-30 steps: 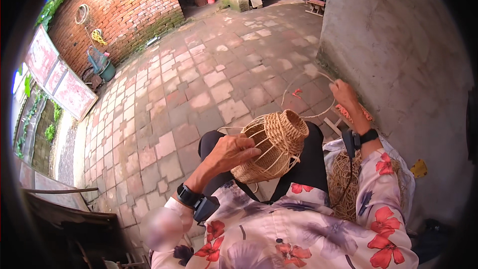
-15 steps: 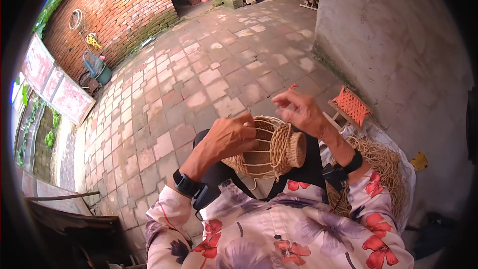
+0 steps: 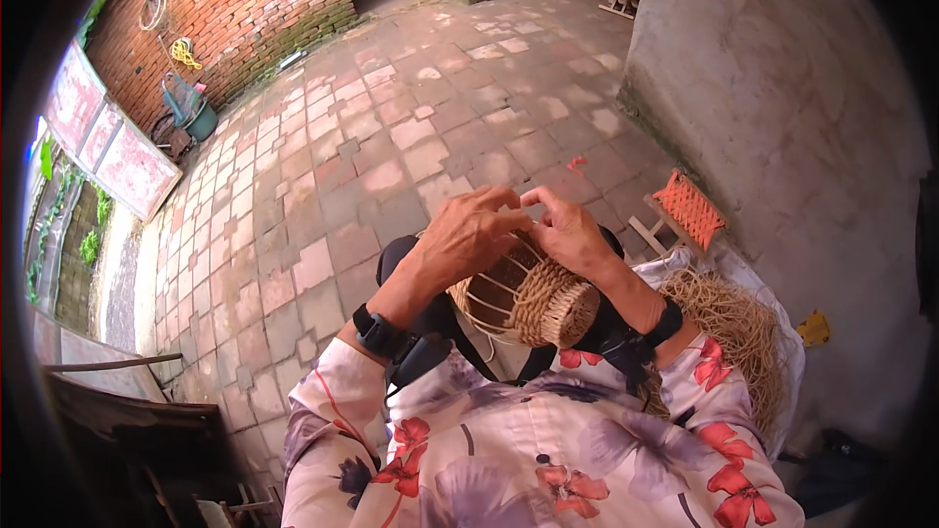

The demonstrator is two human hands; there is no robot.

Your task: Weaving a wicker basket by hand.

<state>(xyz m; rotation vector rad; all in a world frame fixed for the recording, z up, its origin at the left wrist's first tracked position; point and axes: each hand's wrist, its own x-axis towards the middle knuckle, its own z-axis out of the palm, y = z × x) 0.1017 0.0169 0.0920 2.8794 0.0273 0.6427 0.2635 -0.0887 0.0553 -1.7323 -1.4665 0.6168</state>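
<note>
A small woven basket [image 3: 548, 301] of tan twisted cord lies on its side over my lap. Its round coiled end faces right, and pale bare ribs span the gap between the woven bands. Over its far side my left hand [image 3: 471, 232] is closed, fingers bent down onto the ribs. My right hand [image 3: 572, 237] is also closed, thumb and forefinger pinched close to the left fingertips at the basket's far edge. Whatever strand lies between the right fingers is too small to make out.
To my right, a heap of loose tan cord [image 3: 729, 318] lies on a white sack [image 3: 785, 318]. Beyond it stands a low stool with an orange woven seat [image 3: 690, 208], near a plastered wall [image 3: 782, 108]. Brick paving [image 3: 391, 127] stretches ahead.
My right hand has come down and left from the air to the basket's far edge, beside the left hand. The basket has tilted, its coiled end now lower and nearer to me.
</note>
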